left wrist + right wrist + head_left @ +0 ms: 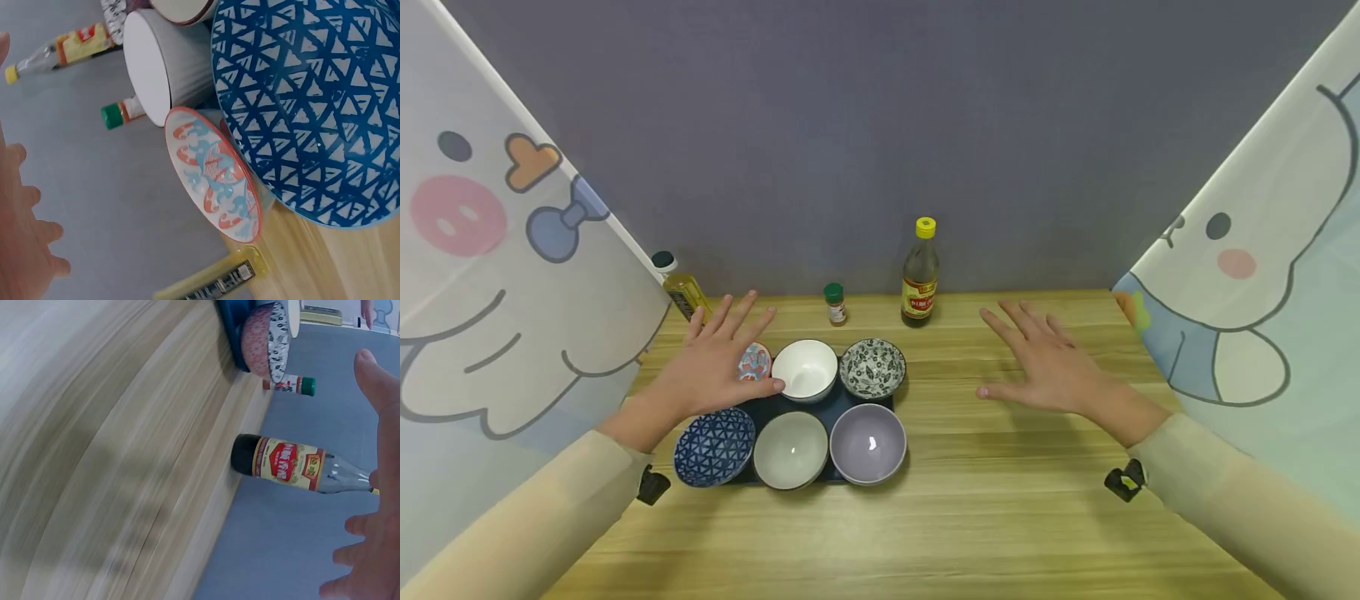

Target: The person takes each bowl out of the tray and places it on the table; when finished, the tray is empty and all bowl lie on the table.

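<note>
My left hand (718, 360), fingers spread, hovers over the left side of a group of bowls and holds nothing. Partly hidden beneath it is a red-and-blue patterned bowl (212, 175). Nearest my wrist sits a blue bowl with white triangles (713, 447). Beside these stand a white bowl (805, 371), a black-and-white floral bowl (872, 368), a pale grey bowl (791, 451) and a lilac bowl (868, 444), all on a dark blue tray (767, 407). My right hand (1048, 364), also spread and holding nothing, is raised above the table's right side, nearest a yellow-capped sauce bottle (920, 279).
A green-capped spice jar (835, 305) stands at the back, and an oil bottle (685, 292) at the back left. A grey wall (1000, 142) borders the wooden table (985, 525) behind. Cartoon-printed curtains (1247, 317) hang on both sides.
</note>
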